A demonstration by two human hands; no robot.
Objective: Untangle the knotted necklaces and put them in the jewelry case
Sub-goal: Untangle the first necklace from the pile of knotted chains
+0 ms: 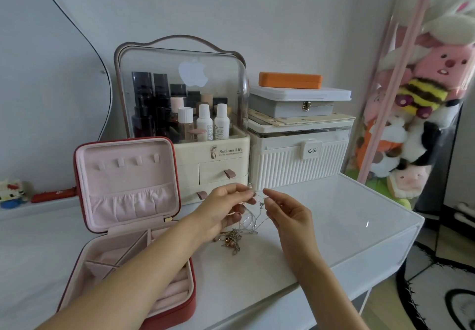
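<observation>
A thin silver necklace (253, 218) hangs in loops between my two hands above the white table. My left hand (226, 207) pinches one part of the chain near its top. My right hand (288, 212) pinches it close by, at the clasp end. Below them a tangled clump of gold necklaces (231, 239) lies on the tabletop. The red jewelry case (133, 221) stands open at the left, its pink lid upright with small hooks and a pocket. My left forearm crosses over its divided pink tray.
A cream cosmetics organizer (205, 155) with a clear dome stands behind the hands. A ribbed white storage box (298, 157) carrying stacked cases is beside it. Plush toys (416, 113) hang at the right. The table's right edge (401, 229) drops to the floor.
</observation>
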